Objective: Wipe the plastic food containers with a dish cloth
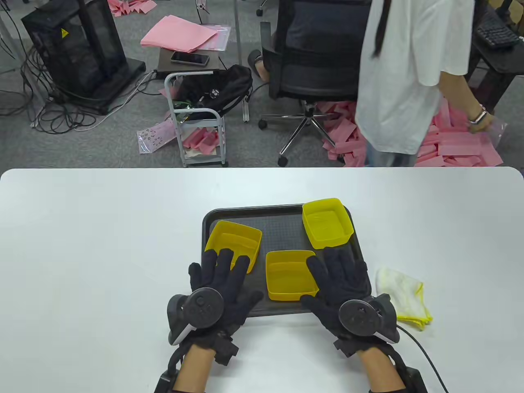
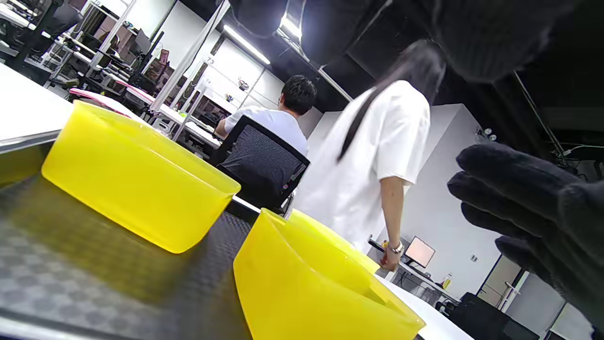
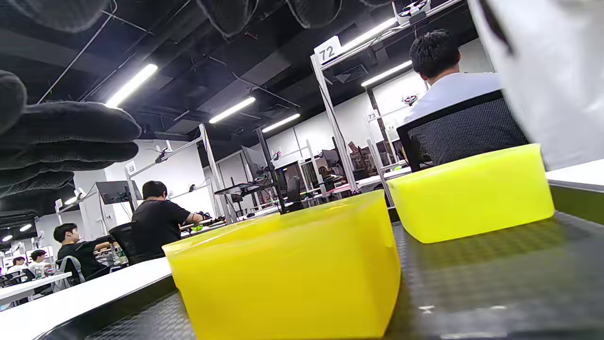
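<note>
Basically both hands point(image 1: 223, 282) point(image 1: 339, 282) flat, each grip open and empty; light containers point(image 1: 290, 275) may skid on tray point(image 1: 282, 229) reaching for cloth point(image 1: 403, 292).

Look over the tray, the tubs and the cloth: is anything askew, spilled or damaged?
Nothing is spilled or visibly broken. The three yellow tubs sit upright on the tray, turned at differing angles. The cloth lies crumpled on the table, right of the tray.

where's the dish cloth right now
In the table view the dish cloth lies crumpled on the white table, just off the right edge of the black tray, beside the right hand; neither hand touches it.
</note>
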The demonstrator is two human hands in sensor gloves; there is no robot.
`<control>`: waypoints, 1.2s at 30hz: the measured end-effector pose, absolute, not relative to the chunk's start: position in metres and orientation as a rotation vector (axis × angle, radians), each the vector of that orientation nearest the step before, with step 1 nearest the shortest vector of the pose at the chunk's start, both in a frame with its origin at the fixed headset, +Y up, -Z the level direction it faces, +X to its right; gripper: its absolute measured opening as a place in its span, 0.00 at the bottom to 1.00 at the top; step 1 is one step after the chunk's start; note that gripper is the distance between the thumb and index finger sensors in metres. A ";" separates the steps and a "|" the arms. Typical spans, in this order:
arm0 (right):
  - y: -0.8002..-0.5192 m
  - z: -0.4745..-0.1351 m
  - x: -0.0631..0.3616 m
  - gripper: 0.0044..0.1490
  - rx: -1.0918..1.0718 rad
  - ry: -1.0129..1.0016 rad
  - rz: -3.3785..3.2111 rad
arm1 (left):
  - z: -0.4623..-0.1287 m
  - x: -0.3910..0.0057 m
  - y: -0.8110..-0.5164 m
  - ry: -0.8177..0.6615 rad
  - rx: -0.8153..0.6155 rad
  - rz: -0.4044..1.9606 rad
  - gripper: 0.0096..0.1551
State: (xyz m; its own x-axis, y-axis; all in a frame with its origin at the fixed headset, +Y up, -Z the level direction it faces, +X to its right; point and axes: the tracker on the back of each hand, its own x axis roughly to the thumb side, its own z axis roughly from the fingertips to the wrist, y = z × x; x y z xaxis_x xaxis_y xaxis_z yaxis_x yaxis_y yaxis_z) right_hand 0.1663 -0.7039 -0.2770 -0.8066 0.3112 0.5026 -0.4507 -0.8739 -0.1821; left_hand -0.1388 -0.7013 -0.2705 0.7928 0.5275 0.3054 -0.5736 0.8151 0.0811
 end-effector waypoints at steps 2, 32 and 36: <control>-0.704 -0.277 0.166 0.51 0.654 -0.408 2.618 | -0.270 -0.138 -0.702 -0.277 0.165 0.593 0.51; -0.708 -0.285 0.176 0.49 0.540 -0.327 2.586 | -0.334 -0.181 -0.689 0.003 0.030 0.439 0.35; -0.710 -0.287 0.177 0.49 0.529 -0.301 2.581 | -0.354 -0.188 -0.698 0.049 -0.074 0.299 0.34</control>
State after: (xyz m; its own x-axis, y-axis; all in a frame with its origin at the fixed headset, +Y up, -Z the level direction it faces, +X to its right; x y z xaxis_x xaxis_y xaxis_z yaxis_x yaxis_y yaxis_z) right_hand 0.1767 -0.7096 -0.2867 -0.8078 0.4150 0.4186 -0.5001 -0.8584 -0.1140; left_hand -0.1882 -0.6982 -0.3539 0.9543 0.2928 -0.0589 -0.2964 0.9528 -0.0659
